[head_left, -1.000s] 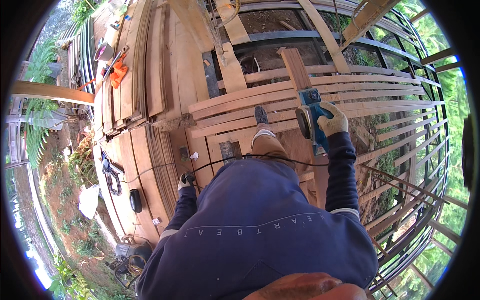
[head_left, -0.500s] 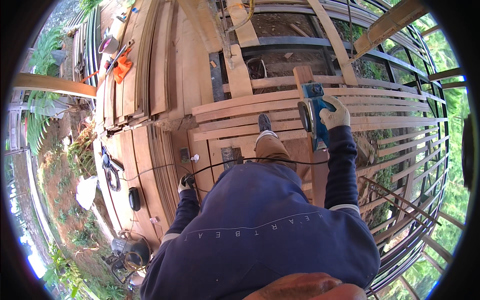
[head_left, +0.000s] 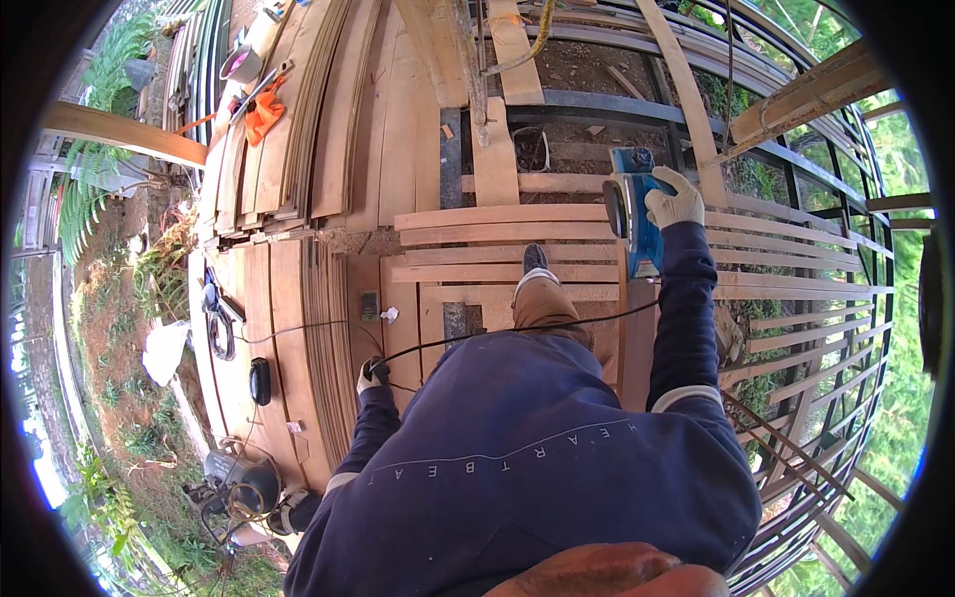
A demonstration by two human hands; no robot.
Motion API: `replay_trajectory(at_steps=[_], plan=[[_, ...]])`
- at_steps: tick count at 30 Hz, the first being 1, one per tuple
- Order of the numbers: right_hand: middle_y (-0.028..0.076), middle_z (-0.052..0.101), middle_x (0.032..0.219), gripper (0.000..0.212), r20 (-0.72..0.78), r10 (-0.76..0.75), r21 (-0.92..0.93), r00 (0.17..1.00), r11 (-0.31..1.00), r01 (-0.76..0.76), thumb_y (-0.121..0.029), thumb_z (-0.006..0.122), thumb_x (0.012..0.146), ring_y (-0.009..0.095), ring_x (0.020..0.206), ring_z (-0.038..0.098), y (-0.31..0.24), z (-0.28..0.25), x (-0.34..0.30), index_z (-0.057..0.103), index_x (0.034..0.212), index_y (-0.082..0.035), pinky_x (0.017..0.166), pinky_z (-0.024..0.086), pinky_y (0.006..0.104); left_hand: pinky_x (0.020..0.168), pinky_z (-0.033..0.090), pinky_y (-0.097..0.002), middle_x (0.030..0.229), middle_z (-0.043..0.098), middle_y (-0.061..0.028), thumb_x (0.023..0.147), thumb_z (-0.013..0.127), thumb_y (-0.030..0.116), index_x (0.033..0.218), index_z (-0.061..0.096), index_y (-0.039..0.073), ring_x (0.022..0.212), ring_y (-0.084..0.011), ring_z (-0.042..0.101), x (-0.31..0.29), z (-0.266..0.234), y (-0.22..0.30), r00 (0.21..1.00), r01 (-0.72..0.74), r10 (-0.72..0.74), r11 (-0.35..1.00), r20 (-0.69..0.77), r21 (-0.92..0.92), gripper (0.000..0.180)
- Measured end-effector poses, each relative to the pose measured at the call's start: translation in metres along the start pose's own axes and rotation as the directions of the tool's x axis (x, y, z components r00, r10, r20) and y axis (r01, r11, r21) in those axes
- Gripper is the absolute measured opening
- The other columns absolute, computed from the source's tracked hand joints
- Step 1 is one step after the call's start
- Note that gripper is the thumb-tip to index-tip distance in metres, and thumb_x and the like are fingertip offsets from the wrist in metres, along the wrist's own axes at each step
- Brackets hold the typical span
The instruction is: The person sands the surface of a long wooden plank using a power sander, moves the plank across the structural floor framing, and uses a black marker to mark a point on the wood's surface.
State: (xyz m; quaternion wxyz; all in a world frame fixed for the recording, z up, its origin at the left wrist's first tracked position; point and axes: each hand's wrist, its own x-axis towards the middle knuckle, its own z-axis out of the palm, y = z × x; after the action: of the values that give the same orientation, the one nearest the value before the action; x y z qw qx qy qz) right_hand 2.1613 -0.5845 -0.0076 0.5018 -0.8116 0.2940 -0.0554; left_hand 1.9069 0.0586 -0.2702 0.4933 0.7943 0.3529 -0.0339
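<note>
My right hand [head_left: 676, 201], in a pale work glove, is closed on the handle of a blue electric planer [head_left: 645, 249]. The planer lies lengthwise on a narrow reddish board [head_left: 638, 348], with a dark round cover on its left side. A black cord [head_left: 448, 341] runs from the planer's rear across my front to my left side. My gloved left hand [head_left: 373, 374] grips this cord low at the left, beside stacked planks. The planer hides the board's far end and its own sole.
Wooden slats [head_left: 507, 232] cross beneath the board over a dark metal frame. Stacked planks [head_left: 323, 109] lie at left, with an orange cloth [head_left: 264, 114] and a bucket [head_left: 240, 65]. An air compressor [head_left: 242, 480] stands lower left. A timber beam [head_left: 806, 95] slants at upper right.
My right hand has pushed the planer forward along the board, covering the far end that showed before. My left hand still holds the cord. The whole view has shifted slightly.
</note>
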Motion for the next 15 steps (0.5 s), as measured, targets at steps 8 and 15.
replay_trajectory(at_steps=[8,15], plan=[[0.010,0.068,0.078,0.044,0.022,-0.025,0.122,0.999,0.992,0.023,-0.006,0.061,0.071,0.016,0.051,0.061,-0.032,0.014,0.058,0.069,0.115,-0.006,0.051,0.050,0.0271,0.075,0.052,-0.0314,0.093,0.072,-0.0126,0.098,0.053,0.025,0.120,0.062,0.005,0.082,-0.0215,0.069,-0.003,0.002,0.007,0.992,0.105,-0.094,0.985,0.084,-0.135,0.031],[0.010,0.067,0.085,0.041,-0.105,-0.106,0.444,0.989,0.885,0.142,-0.001,0.064,0.075,0.014,0.054,0.058,-0.039,-0.058,-0.012,0.066,0.115,0.000,0.049,0.048,0.0266,0.073,0.053,-0.0301,0.096,0.072,-0.0114,0.097,0.051,0.014,0.121,0.061,0.004,0.084,-0.0197,0.069,-0.005,-0.009,0.031,0.976,0.064,-0.071,0.997,0.207,0.038,0.028]])
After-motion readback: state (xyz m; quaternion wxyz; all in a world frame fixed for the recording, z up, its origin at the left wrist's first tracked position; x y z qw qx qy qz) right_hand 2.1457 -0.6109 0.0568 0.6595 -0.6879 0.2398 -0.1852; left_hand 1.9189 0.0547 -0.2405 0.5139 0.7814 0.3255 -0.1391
